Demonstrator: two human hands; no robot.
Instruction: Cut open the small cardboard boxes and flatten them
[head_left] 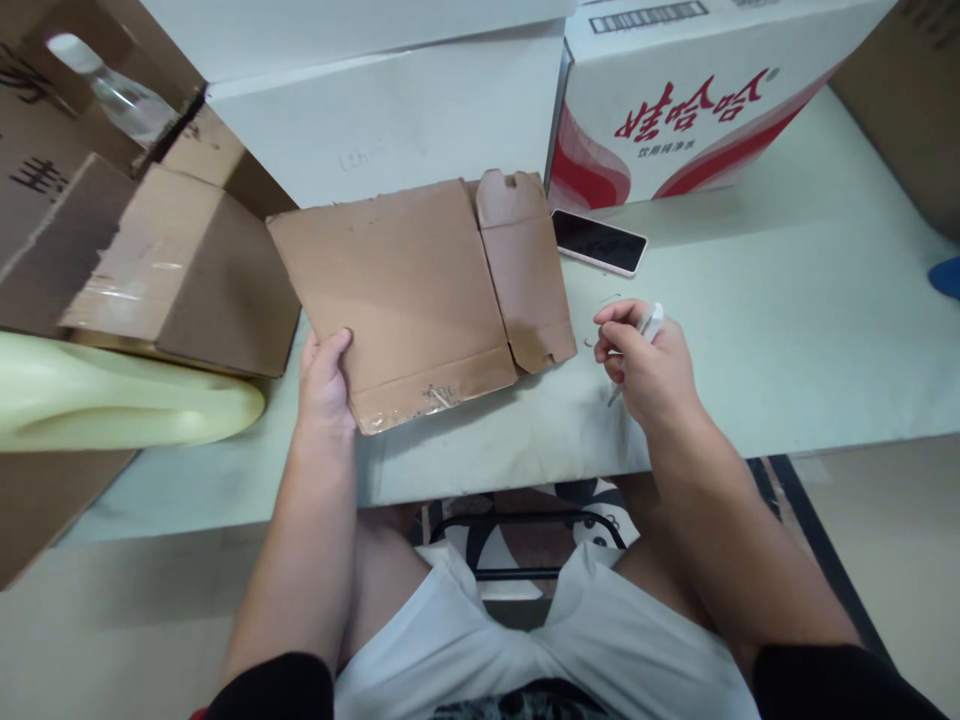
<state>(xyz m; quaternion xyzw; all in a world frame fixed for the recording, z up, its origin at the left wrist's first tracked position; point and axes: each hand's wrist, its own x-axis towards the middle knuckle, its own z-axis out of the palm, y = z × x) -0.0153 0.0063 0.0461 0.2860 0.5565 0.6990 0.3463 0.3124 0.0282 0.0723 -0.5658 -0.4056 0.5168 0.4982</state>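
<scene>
My left hand (326,380) grips a flat piece of brown cardboard (412,290) by its lower left edge, thumb on top. The cardboard is tilted above the table, with a creased flap (525,280) on its right side and clear tape along its near edge. To the right of it, my right hand (649,360) is closed round a slim white pen-like tool (654,322). Its thin tip points down toward the table, apart from the cardboard. Whether it is a pen or a craft knife I cannot tell.
A phone (600,242) lies on the pale green table (787,330), beyond my right hand. White cartons (675,120) line the back. On the left stand an open cardboard box (187,260), a clear bottle (124,100) and a pale yellow plastic object (127,395). A blue object (946,277) shows at the right edge.
</scene>
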